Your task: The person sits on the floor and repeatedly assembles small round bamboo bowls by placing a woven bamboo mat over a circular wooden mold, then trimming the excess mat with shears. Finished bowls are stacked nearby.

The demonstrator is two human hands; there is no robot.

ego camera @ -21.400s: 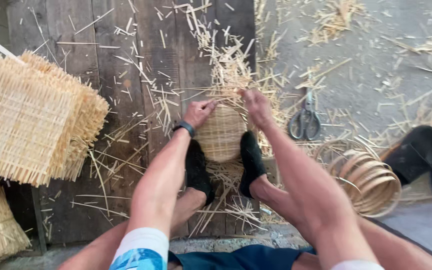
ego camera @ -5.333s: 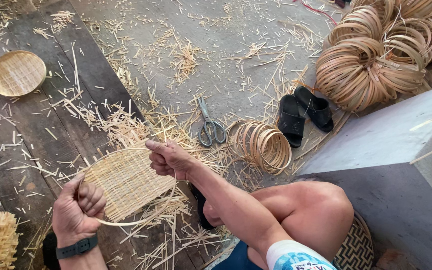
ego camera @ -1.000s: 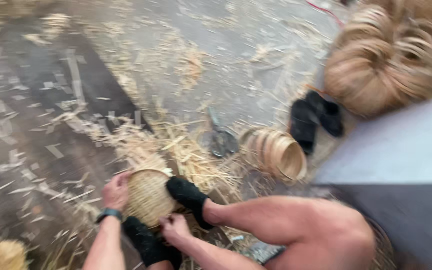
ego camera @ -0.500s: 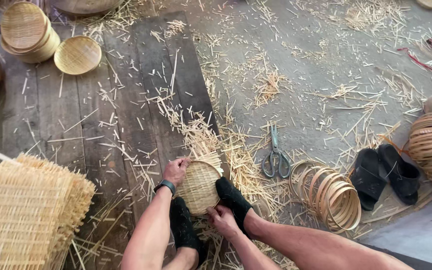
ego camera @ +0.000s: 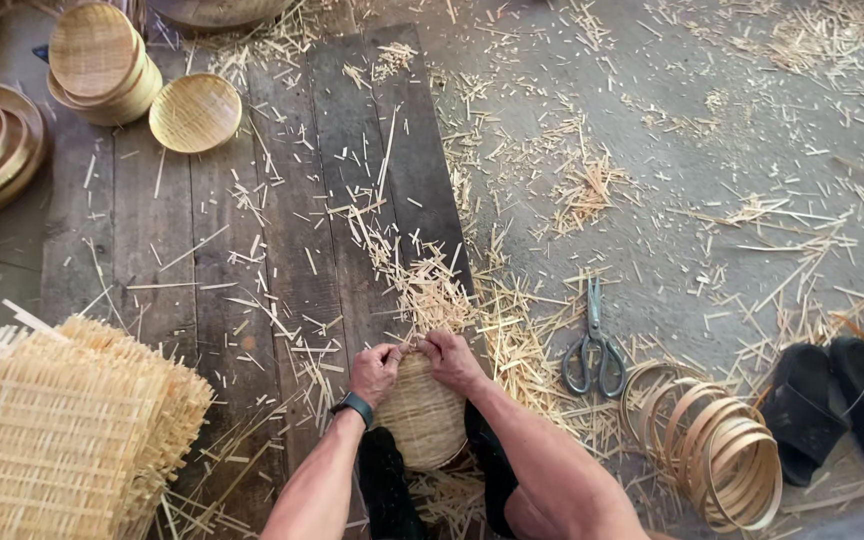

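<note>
Down at the bottom edge, the forearms run out of frame, and two dark-socked feet (ego camera: 392, 490) are half hidden under a rounded woven basket (ego camera: 420, 412) clamped between them. Left hand (ego camera: 376, 372), black watch (ego camera: 357, 408) on the wrist, is curled tight on the basket's top rim; right hand (ego camera: 452, 360) pinches the same rim just beside it, thumbs nearly touching. What the fingertips hold there is too small to make out. To the left, a stack of square, fringed woven mats (ego camera: 62, 430), cut off by the frame. To the right, a bundle of thin bent hoops (ego camera: 717, 445), grey-handled scissors (ego camera: 594, 350) and black sandals (ego camera: 842, 405). Weathered dark planks (ego camera: 252, 220) are littered with pale straw offcuts. Far back, shallow round woven trays (ego camera: 102, 65) are stacked, partly cropped.
</note>
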